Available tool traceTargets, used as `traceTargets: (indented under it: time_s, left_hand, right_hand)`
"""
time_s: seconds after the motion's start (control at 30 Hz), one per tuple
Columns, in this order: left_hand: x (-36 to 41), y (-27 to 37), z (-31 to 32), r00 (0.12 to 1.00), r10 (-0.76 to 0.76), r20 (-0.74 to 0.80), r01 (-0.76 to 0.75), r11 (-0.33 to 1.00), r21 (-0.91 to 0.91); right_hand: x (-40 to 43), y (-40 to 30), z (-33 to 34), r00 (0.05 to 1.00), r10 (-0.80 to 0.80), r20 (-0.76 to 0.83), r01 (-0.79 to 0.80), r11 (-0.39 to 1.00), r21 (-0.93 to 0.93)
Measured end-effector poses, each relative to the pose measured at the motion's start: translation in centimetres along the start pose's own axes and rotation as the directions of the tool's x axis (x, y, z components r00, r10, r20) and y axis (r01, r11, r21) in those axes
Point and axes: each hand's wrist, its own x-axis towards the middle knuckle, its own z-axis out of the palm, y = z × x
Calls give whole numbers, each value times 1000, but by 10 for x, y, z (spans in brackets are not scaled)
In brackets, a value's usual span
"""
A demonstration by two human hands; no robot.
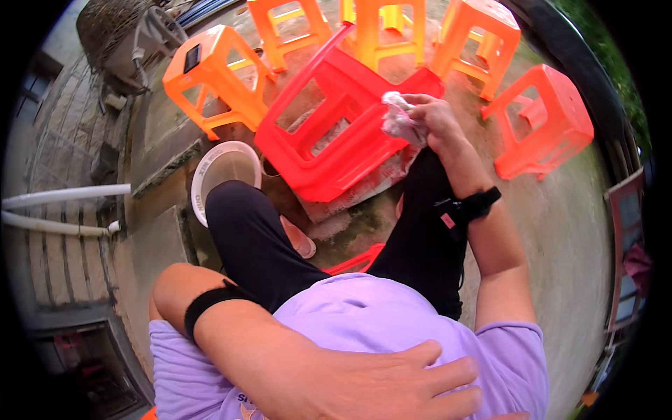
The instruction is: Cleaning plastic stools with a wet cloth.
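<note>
My right hand point(438, 118) grips a crumpled whitish-pink cloth point(403, 119) at the right end of a red plastic stool point(336, 173). That stool lies on its side in front of my knees, partly over a flat whitish sack or sheet point(362, 197) on the ground. My left hand point(388, 380) is close to the camera across the front of my lilac shirt, fingers spread, with nothing seen in it. A white-rimmed bucket point(254, 157) stands beside my left knee.
Orange plastic stools stand in an arc beyond the red one; the left orange stool point(210, 42) carries a dark phone point(192, 59). One reddish-orange stool point(572, 115) is at the right. White pipes point(68, 196) and a concrete ledge point(165, 168) lie left.
</note>
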Motion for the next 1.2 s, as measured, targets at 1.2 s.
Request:
traceTargets:
  time_s: [1.2]
  left_hand:
    - [-186, -255, -57, 124, -851, -510, 343, 519, -783]
  right_hand:
    - [4, 3, 26, 967, 67, 247, -75, 997, 24]
